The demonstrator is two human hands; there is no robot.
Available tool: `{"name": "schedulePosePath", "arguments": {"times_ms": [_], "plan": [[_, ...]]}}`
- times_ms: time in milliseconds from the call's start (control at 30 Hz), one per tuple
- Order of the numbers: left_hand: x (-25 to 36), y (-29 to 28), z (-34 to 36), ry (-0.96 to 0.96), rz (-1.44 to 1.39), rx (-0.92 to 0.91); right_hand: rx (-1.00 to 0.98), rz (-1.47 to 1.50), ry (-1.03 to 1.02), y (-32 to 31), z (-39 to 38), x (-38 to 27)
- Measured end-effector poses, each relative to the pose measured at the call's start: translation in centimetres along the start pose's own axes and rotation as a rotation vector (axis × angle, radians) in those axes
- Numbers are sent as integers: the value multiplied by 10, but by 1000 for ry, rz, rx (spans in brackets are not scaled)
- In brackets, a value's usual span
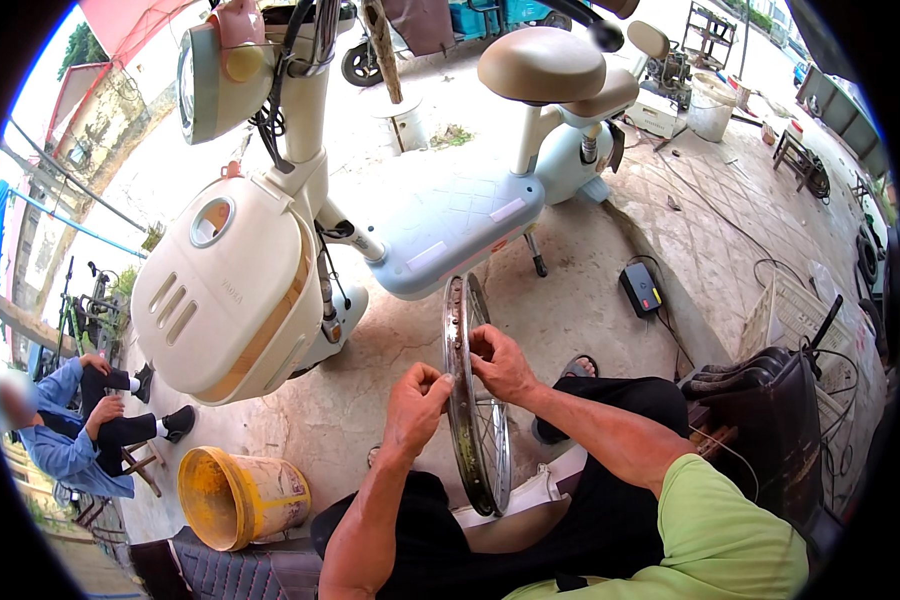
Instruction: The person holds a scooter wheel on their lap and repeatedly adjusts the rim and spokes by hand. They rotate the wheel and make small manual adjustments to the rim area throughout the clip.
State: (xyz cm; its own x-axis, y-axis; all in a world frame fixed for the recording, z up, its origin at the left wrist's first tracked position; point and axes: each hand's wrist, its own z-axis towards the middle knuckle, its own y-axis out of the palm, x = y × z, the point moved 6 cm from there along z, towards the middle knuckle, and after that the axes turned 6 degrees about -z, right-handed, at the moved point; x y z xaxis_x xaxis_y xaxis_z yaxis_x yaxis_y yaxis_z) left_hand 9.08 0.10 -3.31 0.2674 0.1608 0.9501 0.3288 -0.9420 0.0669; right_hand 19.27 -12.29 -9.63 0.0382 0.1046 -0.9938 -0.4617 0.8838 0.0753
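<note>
A bare metal wheel rim [460,420] with thin spokes stands upright between my legs, seen nearly edge-on. No tyre is on it, and brownish marks show along its inner channel. My left hand [415,405] is closed at the rim's left side, thumb and fingertips pressed against its edge. On the other side my right hand [502,365] is closed too, its fingers curled at the rim's upper part beside the spokes. Whether those fingers also pinch a spoke is hidden. Behind the rim's lower part lies a pale, light-coloured piece [540,492] between my legs.
A pale electric scooter [460,235] stands just ahead, its front basket [220,290] to the left. A yellow-stained bucket [285,498] sits at lower left, near a seated person [75,425]. To the right are a black charger box [640,290] with a cable and a plastic crate [795,325].
</note>
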Motion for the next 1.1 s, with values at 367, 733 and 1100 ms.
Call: {"name": "schedulePosePath", "arguments": {"times_ms": [367,733,1100], "plan": [[-4,0,1,-9,-16,-5,-7,-59,5,-1,0,-1],[0,-1,-1,-37,37,2,-61,-13,39,-2,1,7],[-5,-3,0,-44,2,-1,-43,-50,-3,2,0,-3]]}}
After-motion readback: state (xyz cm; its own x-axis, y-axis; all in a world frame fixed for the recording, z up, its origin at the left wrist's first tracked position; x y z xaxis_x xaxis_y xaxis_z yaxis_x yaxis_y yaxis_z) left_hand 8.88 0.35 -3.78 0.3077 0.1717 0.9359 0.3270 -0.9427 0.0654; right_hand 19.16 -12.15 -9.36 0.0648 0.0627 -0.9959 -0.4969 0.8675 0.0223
